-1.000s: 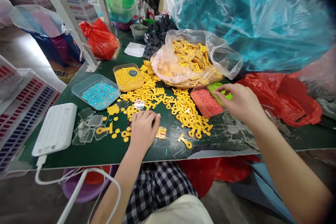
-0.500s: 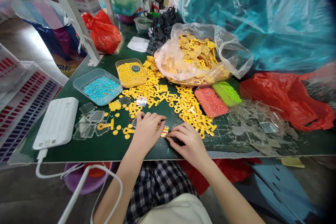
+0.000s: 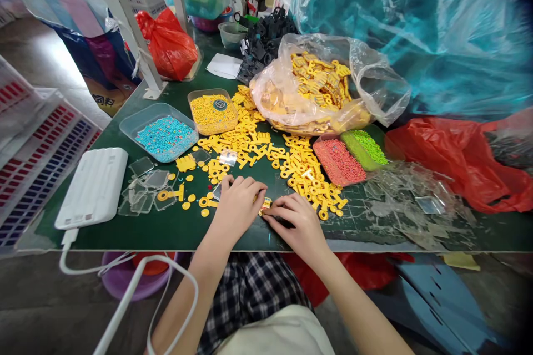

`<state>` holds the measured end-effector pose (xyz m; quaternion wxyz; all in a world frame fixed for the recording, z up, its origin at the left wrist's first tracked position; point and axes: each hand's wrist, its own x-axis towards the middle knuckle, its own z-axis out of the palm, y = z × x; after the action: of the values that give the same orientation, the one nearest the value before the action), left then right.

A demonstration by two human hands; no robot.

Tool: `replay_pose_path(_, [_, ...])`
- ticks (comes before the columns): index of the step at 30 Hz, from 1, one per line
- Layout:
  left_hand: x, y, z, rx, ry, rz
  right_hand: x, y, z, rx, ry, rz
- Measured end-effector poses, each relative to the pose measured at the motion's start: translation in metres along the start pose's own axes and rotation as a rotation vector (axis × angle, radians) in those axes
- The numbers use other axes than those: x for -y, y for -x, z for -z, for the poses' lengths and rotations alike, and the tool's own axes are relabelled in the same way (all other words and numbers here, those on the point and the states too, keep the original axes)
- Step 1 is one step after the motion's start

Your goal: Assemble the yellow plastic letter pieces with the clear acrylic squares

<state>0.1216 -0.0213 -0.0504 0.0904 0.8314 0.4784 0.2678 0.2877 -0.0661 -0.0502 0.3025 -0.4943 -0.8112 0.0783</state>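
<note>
Just small yellow piece (image 3: pixel 265 206), multicoloured beads.

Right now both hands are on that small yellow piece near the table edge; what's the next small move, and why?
Probably press the bead home with the right hand while the left hand steadies the small yellow piece: both sets of fingertips meet on it, and the red bead tray and green bead tray lie within reach for the next bead.

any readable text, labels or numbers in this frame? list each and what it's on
Chinese characters on the printed bag at the far left edge: too blurred to read.
Round dark sticker in the yellow bead tray: a mark, not legible.
Red and blue printed blocks on the white crates: too small to read.
Nothing else carries text.
</note>
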Motion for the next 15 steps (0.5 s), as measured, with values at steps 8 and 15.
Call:
replay_pose_path(8, [0.0,0.0,-0.002,-0.014,-0.004,0.01,0.001,0.003,-0.004,-0.084,0.133,0.059])
replay_pose_path(15, [-0.001,-0.001,0.003,-0.016,0.003,-0.005,-0.024,0.0,0.031,-0.179,0.215,-0.037])
